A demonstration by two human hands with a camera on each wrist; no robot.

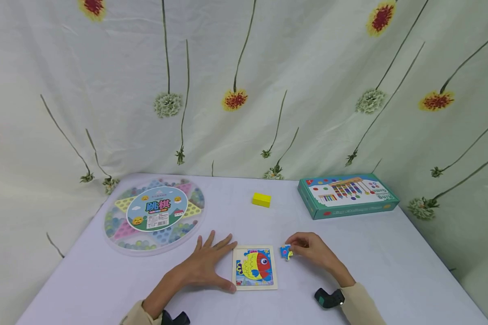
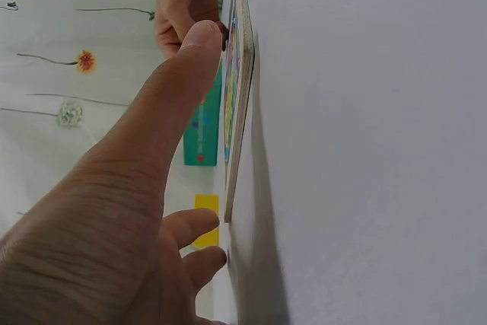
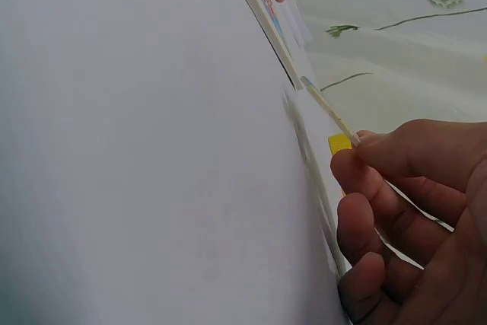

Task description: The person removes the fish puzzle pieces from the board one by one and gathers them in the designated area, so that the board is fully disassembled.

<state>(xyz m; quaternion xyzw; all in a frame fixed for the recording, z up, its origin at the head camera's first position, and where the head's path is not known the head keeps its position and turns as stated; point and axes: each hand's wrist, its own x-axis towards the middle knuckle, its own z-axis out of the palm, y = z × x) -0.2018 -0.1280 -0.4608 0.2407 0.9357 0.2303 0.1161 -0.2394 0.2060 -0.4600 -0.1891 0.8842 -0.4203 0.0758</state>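
Jigsaw piece (image 1: 285, 252) in pinched right fingers (image 3: 354, 218), left fingers (image 1: 222, 243) splayed beside puzzle (image 1: 255, 266) (yellow block (image 1: 261, 200), green box (image 1: 347, 195) beyond)

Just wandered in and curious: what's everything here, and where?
Framed fish puzzle: one, multicoloured, front middle
Puzzle piece: one, blue and yellow, right of the puzzle
Round game case: one, clear, left side
Small balls: many, greenish and bluish, inside the case
Block: one, yellow, back middle
Box: one, green, back right
Table: one, white, foreground
Floral cloth: one, pale, behind the table
Wrist devices: two, black, near the bottom
Sleeves: two, beige, near the bottom
Left hand: one, bare, at the puzzle's left
Right hand: one, bare, pinching the piece
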